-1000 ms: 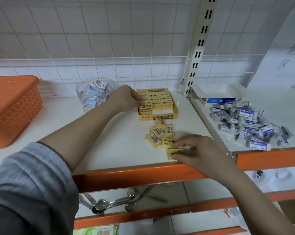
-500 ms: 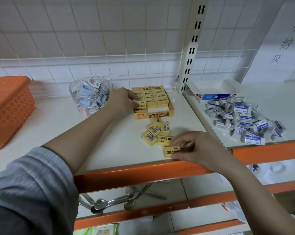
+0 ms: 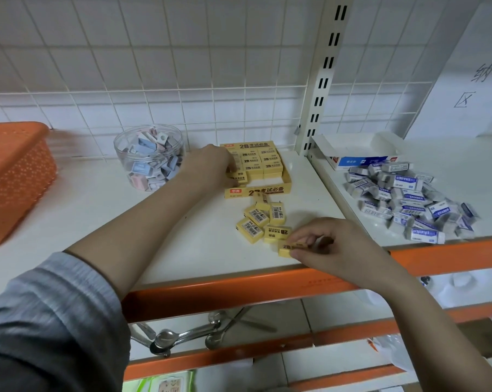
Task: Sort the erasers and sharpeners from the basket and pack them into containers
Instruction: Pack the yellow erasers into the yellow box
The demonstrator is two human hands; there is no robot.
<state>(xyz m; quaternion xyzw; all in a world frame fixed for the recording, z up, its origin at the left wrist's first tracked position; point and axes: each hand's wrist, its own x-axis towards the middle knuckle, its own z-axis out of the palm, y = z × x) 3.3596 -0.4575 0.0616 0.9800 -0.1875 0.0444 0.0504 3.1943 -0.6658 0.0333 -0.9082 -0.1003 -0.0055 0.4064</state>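
Yellow erasers [image 3: 263, 222] loose before their part-filled yellow box [image 3: 257, 190]; sharpeners [image 3: 151, 162] filling a clear tub [image 3: 120, 144].

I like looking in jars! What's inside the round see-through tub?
The round clear plastic tub is filled with small pastel blue, pink and grey sharpeners, piled nearly to its rim. Those buried in the middle and at the bottom are hidden.

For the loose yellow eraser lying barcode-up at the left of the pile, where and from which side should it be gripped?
Take the barcode-up eraser across its two long side faces, coming from above. It lies flat, its left side free, while another yellow eraser crowds its right, so place the fingers carefully there.
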